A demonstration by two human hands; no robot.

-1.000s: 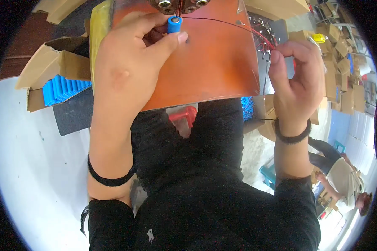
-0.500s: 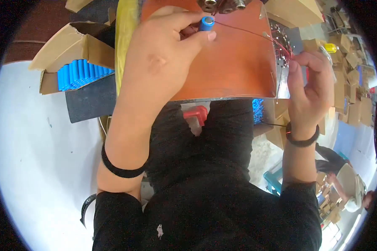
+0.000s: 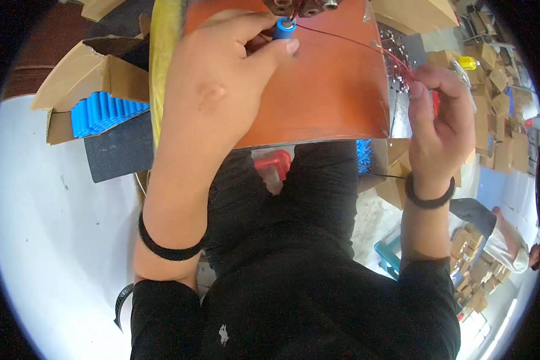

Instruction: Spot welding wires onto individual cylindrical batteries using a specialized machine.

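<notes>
Between thumb and fingers, my left hand [image 3: 222,84] grips a blue cylindrical battery cell [image 3: 284,29], its end tilted up under a metal machine head [image 3: 300,6] at the top edge. A thin dark red wire [image 3: 342,39] runs from the cell's end across the orange work surface [image 3: 324,90] to the right. Thumb and forefinger of my right hand [image 3: 441,114] pinch red wires [image 3: 400,63] beside a bunch of wires with small white ends [image 3: 396,51]. Where the wire meets the cell is partly hidden by the machine.
On the left an open cardboard box [image 3: 72,75] holds several blue cells [image 3: 105,114]. More blue cells [image 3: 363,156] lie below the table's right edge. A red stool [image 3: 276,163] shows between my legs. Stacked cartons [image 3: 501,120] and another person [image 3: 507,240] are at the right.
The whole view has shifted slightly. My left hand and the cell are a little closer to the metal head at the top; my right hand still pinches the wires.
</notes>
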